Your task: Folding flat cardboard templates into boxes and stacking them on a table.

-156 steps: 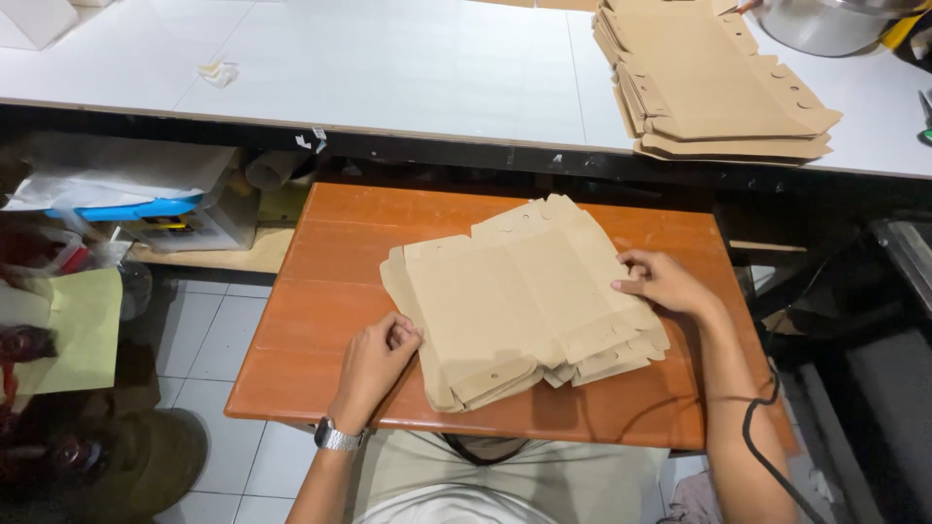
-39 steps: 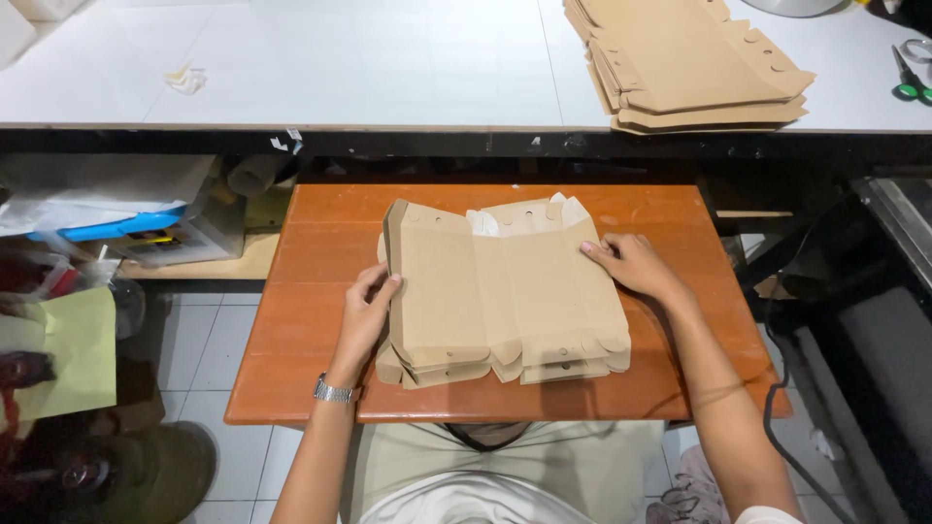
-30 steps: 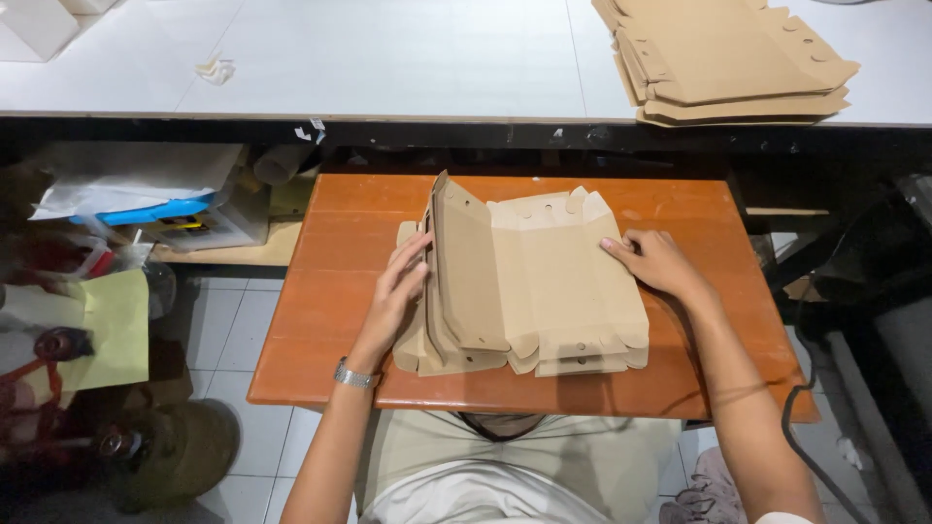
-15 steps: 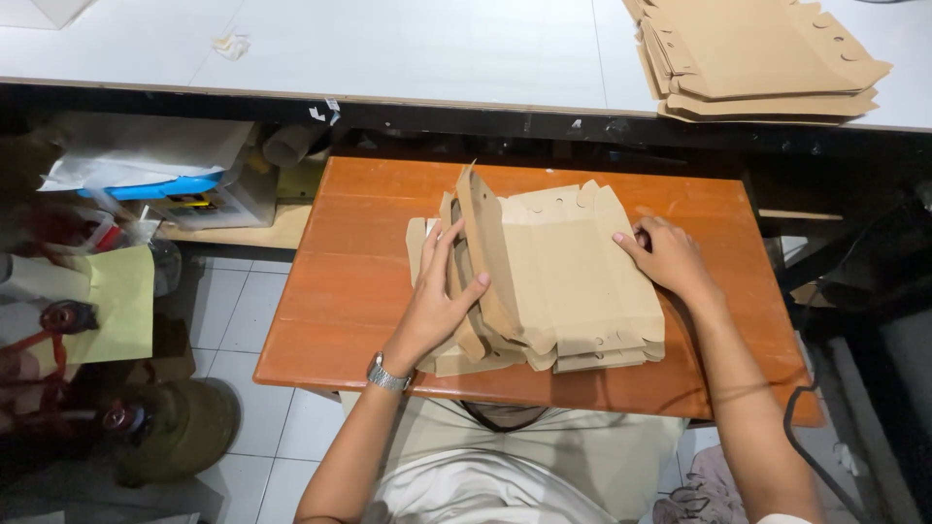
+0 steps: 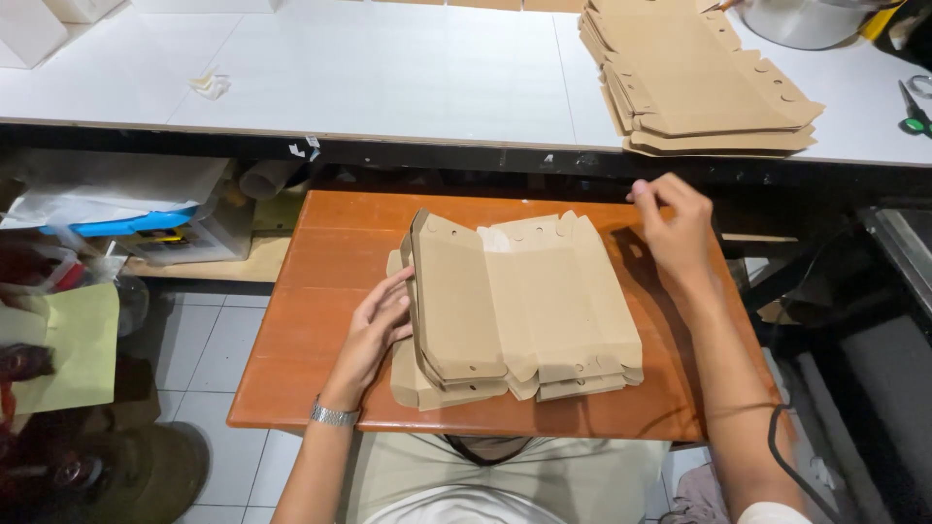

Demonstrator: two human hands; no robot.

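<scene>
head | left hand (image 5: 374,325) fingers touching cardboard stack (image 5: 519,306) | right hand (image 5: 675,228) free

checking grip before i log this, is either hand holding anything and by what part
The left hand presses its fingers against the left edge of the cardboard stack, at the raised flap. The right hand hangs free above the table, holding nothing.

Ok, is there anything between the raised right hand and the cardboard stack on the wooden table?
Nothing visible. The right hand hangs over the bare wooden table beside the cardboard stack, with open space between them. The left hand already touches the stack's left edge.
</scene>
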